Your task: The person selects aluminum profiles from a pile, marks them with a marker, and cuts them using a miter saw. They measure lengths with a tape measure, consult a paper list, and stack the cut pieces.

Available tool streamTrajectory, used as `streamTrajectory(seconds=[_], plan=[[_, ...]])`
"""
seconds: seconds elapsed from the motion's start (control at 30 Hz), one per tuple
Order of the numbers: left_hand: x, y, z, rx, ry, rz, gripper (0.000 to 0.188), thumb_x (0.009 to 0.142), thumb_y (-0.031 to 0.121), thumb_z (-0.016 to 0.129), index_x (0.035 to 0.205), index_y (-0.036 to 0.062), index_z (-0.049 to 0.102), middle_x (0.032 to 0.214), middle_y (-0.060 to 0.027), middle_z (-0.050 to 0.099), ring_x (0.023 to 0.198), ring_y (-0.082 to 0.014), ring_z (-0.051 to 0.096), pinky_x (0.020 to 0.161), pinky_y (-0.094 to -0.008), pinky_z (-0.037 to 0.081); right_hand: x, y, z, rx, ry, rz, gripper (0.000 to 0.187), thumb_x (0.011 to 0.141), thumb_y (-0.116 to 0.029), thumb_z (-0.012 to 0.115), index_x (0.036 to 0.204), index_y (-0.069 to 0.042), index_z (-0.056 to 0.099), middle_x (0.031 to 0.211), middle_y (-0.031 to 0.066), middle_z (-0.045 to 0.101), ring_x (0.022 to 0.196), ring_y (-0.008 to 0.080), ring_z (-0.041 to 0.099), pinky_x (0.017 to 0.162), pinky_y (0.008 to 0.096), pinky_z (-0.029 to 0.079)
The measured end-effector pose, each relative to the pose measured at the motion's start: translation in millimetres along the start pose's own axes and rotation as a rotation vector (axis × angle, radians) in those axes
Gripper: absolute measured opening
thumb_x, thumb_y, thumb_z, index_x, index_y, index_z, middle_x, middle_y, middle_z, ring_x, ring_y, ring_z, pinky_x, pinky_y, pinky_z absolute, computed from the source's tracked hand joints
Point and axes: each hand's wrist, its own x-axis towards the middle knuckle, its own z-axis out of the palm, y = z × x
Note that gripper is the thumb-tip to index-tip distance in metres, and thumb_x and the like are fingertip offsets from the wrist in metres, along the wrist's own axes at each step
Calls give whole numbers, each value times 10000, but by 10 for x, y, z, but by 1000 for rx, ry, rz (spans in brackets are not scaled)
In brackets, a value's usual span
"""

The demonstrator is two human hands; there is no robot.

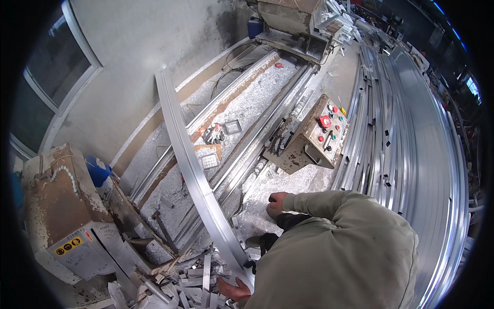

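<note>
A long silver aluminium profile (191, 172) lies slantwise across the machine's rails, its near end beside my left hand (234, 289). That hand has its fingers spread next to the profile, over a heap of metal offcuts (198, 280); I see nothing in it. Farther up, my right hand (277, 202) is held in front of my body near my dark trouser leg, its fingers curled inward. What the right hand holds, if anything, is hidden. My olive sleeve and torso cover the lower right, and a dark shoe shows between the hands.
A worn control box (314, 136) with coloured buttons stands right of the rails. Saw heads (72, 206) sit at near left and far end (288, 20). Gloves (213, 134) and trays lie among metal shavings. Long profiles (381, 134) are stacked on the right.
</note>
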Motion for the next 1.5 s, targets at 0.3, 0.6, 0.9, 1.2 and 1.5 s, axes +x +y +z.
streamTrajectory(seconds=[0.3, 0.6, 0.9, 1.2, 1.5], plan=[[1053, 660, 189, -129, -64, -33, 802, 879, 134, 718, 1557, -110, 367, 1569, -346, 425, 1483, -520, 377, 1253, -581, 289, -762, 375, -962, 85, 63, -218, 441, 977, -407, 683, 1252, -63, 679, 1147, 205, 748, 1080, 407, 714, 955, 493, 565], [214, 1766, 1327, -320, -155, -198, 777, 839, 102, 740, 1520, -95, 421, 1458, -325, 509, 1342, -487, 518, 1165, -544, 418, -1178, 1470, -2312, 120, 214, -567, 361, 1016, -307, 660, 1266, -47, 656, 1130, 194, 720, 1074, 410, 689, 942, 496, 560], [442, 2496, 1918, -162, -398, -159, 733, 890, 93, 733, 1530, -85, 424, 1468, -307, 525, 1331, -448, 547, 1155, -516, 437, -1608, 3522, -2886, 268, 458, -117, 328, 993, -340, 660, 1172, -69, 708, 1063, 182, 754, 1003, 410, 725, 896, 500, 576], [1763, 3677, 2393, -340, -435, 91, 666, 962, 63, 694, 1554, -62, 416, 1491, -283, 528, 1350, -405, 555, 1154, -490, 446, -3054, 4910, -2203, 403, 647, 501, 376, 956, -396, 695, 1119, -59, 735, 1042, 208, 768, 1010, 425, 727, 903, 506, 575], [2675, 6409, 2637, -600, -400, 253, 611, 1027, 88, 620, 1587, -19, 400, 1560, -238, 485, 1398, -346, 520, 1145, -469, 454, -4057, 5988, -1504, 575, 497, 945, 396, 945, -399, 713, 1088, -34, 768, 997, 190, 788, 932, 347, 771, 865, 462, 608]])
